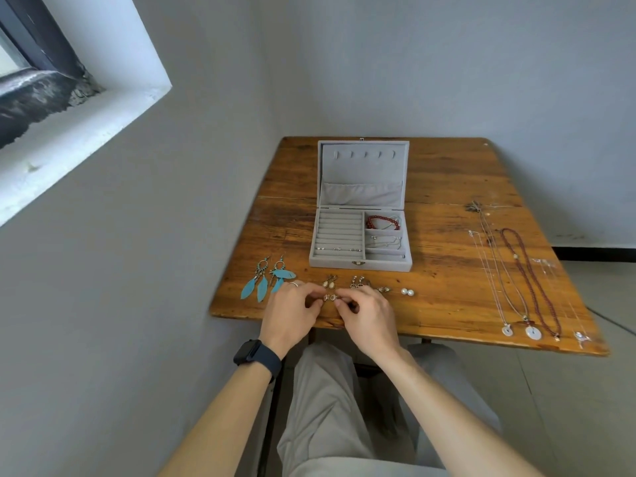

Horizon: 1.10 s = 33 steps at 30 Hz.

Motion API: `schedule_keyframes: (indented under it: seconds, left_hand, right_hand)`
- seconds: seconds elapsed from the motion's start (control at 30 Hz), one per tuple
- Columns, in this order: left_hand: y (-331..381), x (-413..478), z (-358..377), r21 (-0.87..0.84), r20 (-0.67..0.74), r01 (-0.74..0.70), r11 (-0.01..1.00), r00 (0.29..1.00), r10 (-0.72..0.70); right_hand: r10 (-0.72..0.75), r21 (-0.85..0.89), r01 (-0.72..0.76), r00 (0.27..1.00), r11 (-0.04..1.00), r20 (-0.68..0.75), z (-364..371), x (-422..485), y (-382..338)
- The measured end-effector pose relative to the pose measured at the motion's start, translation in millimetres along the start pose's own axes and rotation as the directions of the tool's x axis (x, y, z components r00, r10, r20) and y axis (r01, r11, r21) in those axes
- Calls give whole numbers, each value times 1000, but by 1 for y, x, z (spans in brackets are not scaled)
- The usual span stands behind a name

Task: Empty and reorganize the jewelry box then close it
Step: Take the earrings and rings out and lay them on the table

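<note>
"At the near edge of the table (447, 235), seen from the head camera, what have the hands got?"

"The same small earrings (331, 297). The left hand (292, 313) pinches one end and the right hand (368, 316) the other. The fingers are curled in close and hold nothing else."

"How does the piece lie?"

"Crosswise, with its long axis running left to right between the two sets of fingertips. I cannot tell whether it touches the wood or hangs just above it."

"And the jewelry box (327, 264)?"

"Straight ahead, beyond the hands, with its lid open and raised at the far side. It sits a little right of where the hands meet, so I'd judge the right hand the nearer one."

"Is it emptied?"

"Not yet. A red bracelet (382, 222) lies in the far right compartment and a thin chain (385, 241) in the one in front of it. Small studs (339, 249) sit in the front ring row."

"What lies outside the box?"

"Feather earrings (268, 280) just left of the hands, pearl studs (407, 291) near on the right, and necklaces (516, 287) well apart at the right."

"So the next reach?"

"Probably forward, away from the body, over the row of earrings."
</note>
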<state>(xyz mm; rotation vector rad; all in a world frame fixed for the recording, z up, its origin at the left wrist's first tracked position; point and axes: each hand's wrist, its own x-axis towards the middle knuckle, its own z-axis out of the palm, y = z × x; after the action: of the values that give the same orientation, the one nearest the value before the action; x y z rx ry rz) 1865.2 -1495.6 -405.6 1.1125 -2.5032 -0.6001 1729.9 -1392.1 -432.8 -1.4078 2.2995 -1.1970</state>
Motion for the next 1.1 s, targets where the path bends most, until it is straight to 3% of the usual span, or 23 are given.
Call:
schedule_keyframes:
  seconds: [0.5,1.1]
  left_hand:
    - [5,8,-9,148,31,-43,988,999,38]
    - [0,5,-11,114,67,-14,993,998,6]
  right_hand:
    - [7,-22,-7,1000,1000,10,1,3,-1]
    - [8,2,-8,1000,1000,26,-1,3,-1]
